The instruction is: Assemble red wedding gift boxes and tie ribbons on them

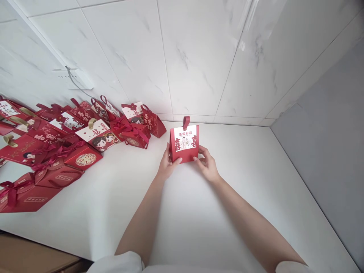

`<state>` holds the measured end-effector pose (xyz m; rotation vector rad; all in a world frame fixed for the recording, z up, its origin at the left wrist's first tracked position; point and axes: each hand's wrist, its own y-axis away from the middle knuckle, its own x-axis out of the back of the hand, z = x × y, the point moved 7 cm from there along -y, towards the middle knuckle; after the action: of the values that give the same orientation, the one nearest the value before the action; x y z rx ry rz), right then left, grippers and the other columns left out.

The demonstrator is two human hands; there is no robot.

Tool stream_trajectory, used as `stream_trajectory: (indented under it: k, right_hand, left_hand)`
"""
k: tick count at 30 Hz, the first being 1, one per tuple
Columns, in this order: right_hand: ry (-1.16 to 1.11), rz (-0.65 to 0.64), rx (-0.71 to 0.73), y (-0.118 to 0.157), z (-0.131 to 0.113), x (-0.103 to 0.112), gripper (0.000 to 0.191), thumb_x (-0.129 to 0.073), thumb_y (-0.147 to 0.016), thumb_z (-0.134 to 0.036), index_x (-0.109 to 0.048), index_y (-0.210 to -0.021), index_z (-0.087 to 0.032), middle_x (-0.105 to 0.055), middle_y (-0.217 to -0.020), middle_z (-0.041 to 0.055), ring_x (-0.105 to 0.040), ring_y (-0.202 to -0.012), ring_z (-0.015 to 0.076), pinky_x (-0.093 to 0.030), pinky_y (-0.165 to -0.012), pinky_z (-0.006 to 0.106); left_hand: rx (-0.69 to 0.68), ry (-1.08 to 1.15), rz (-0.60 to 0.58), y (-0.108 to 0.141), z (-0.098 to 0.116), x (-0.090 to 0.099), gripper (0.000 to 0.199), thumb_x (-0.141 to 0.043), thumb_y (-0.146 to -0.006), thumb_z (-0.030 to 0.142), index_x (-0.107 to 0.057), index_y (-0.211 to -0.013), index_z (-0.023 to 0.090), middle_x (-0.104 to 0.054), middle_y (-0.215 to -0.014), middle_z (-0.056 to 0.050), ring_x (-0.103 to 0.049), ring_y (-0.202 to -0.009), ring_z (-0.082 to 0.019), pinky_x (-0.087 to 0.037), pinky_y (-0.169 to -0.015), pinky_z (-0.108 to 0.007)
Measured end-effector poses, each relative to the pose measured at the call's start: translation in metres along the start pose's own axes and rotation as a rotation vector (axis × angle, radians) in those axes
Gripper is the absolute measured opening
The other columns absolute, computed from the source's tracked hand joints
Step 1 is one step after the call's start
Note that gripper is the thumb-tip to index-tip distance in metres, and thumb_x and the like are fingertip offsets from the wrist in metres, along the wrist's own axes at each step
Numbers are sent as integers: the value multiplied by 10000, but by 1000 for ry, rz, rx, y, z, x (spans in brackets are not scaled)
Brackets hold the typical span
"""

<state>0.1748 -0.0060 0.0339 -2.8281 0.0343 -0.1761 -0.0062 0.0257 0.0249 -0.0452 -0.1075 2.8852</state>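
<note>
Head view: both hands (187, 165) (arms stretched forward, thumbs in front) grasp the red box (184, 154).

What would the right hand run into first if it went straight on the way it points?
The red box, which the right hand is touching. Beyond it, the line seems to lead to the tiled wall, though depth is hard to judge.

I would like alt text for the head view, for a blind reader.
A left hand and right hand hold a small red gift box with a white label and red loop over a white tabletop. At left, many red gift boxes with ribbons crowd before a white marbled tile wall.
</note>
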Motion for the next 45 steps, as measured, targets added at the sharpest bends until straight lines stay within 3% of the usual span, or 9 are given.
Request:
stream_trajectory:
  k: [3, 6, 11, 16, 23, 40, 45]
  right_hand:
    - [66, 33, 4, 0, 1, 4, 441, -577, -883, -480, -521, -1294, -329, -451, -1438, 70, -415, -1346, 284, -491, -1004, 488]
    - [-9, -4, -45, -3, 6, 4, 495, -591, -870, -498, -494, -1330, -343, -317, -1545, 32, -251, -1452, 276, -389, -1114, 496]
    - [-259, -125, -131, -7, 15, -3, 486, -563, -888, -502, -481, -1326, -306, -550, -1373, 65, -564, -1201, 263, -482, -1005, 472]
    - [-251, -94, -145, -9, 21, 0, 465, -542, -892, -507, -515, -1304, -295, -562, -1367, 53, -556, -1208, 263, -473, -1010, 456]
    - [-288, -98, -144, -10, 21, 2, 428, -548, -898, -458, -532, -1295, -296, -570, -1373, 30, -518, -1263, 258, -431, -1057, 437]
    - [-275, -82, -149, -10, 23, 3, 437, -558, -894, -435, -528, -1302, -279, -581, -1339, 54, -553, -1198, 246, -466, -997, 404]
    - [-279, -78, -157, -11, 26, 3, 436, -561, -889, -430, -538, -1297, -278, -587, -1345, 42, -550, -1209, 243, -460, -1008, 397]
  left_hand:
    - [91, 43, -1, -1, -3, 2, 687, -614, -850, 478, -378, -1459, 264, -476, -1458, -90, -518, -1277, -314, -497, -1023, -481]
    - [168, 69, -6, -3, -9, 6, 604, -548, -875, 534, -474, -1395, 237, -558, -1379, -104, -555, -1235, -325, -552, -935, -486]
    - [182, 76, -4, -4, -15, 7, 611, -511, -872, 594, -571, -1298, 162, -668, -1212, -135, -627, -1136, -312, -539, -951, -503]
    - [160, 61, 16, -4, -15, 7, 620, -494, -876, 602, -570, -1309, 165, -675, -1202, -128, -616, -1149, -312, -532, -956, -516]
    - [155, 43, 4, -5, -12, 6, 578, -522, -879, 560, -557, -1326, 194, -588, -1341, -100, -566, -1216, -310, -552, -944, -495]
    - [129, 13, 7, -5, -10, 4, 564, -533, -890, 521, -510, -1375, 233, -587, -1341, -85, -586, -1180, -289, -591, -878, -426]
    - [137, 8, 30, -5, -11, 6, 573, -511, -891, 548, -544, -1346, 200, -598, -1324, -103, -587, -1177, -295, -597, -867, -431]
